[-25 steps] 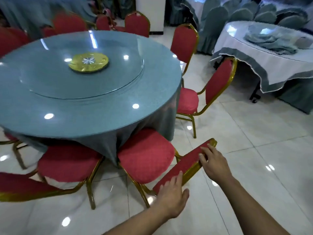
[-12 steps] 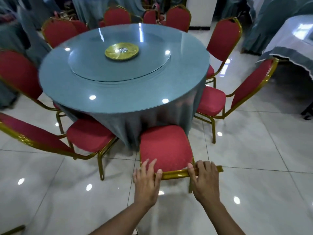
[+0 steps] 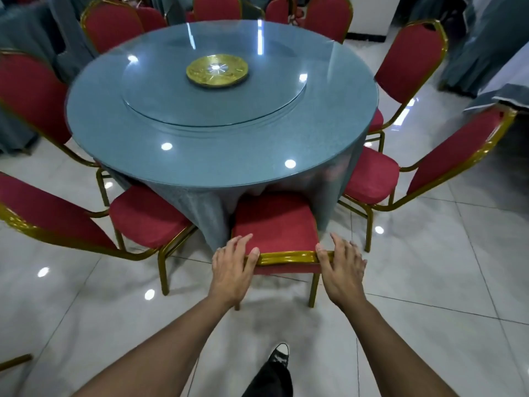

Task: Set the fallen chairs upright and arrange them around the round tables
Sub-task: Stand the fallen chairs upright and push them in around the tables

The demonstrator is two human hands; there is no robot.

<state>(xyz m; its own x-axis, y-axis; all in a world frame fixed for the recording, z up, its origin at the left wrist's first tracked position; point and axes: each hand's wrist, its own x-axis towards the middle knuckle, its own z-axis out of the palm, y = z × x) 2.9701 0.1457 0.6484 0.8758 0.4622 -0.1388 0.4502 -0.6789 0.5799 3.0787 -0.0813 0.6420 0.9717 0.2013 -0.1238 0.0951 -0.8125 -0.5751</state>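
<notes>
Round table (image 3: 223, 156) ahead — left hand (image 3: 233, 270) and right hand (image 3: 342, 272) fingers grip the chair (image 3: 276, 224) top rail.

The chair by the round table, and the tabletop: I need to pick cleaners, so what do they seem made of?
Red upholstered chair with gold frame: seat looks like matte woven fabric; the frame is glossy, probably gold-painted metal tubing, given its highlights. Round blue-grey tabletop: probably glass over cloth, since it mirrors the ceiling lights while fabric drapes below.
</notes>
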